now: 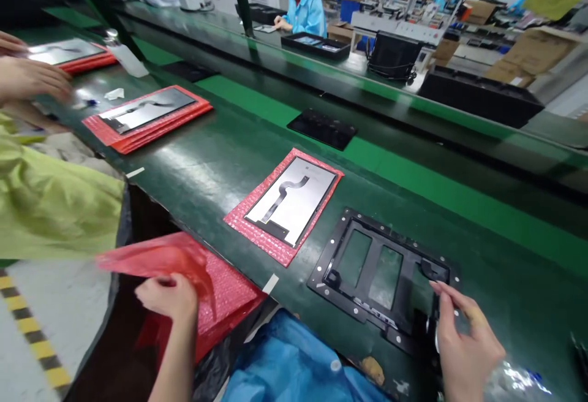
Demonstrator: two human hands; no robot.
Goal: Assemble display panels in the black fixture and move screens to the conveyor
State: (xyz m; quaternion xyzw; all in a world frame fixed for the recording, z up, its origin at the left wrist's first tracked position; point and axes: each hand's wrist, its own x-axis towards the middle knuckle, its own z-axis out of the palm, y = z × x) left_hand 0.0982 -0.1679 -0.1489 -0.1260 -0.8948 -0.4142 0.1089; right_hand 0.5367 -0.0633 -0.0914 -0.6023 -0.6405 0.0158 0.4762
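Observation:
My left hand [169,295] is closed on a red bubble-wrap bag [156,252], its edge pinched between thumb and fingers. Beneath it, more red bubble-wrap bags [229,285] lie at the bench's front edge. My right hand [468,328] has thumb and fingertips drawn together over the right side of a black frame fixture [374,270]; whatever they pinch is hidden. The fixture lies flat, with rectangular openings and small round studs around its rim. Left of it, a silver-backed display panel [305,206] with a curved flex cable rests on a red bubble-wrap bag [257,233].
Further left, another panel [160,108] tops stacked red bags. A co-worker's hands [37,77] are beside a third panel, near a white bottle [128,59]. A black plate [321,129] lies on the green strip. Clear plastic [514,380] sits at lower right. Another person works across the bench.

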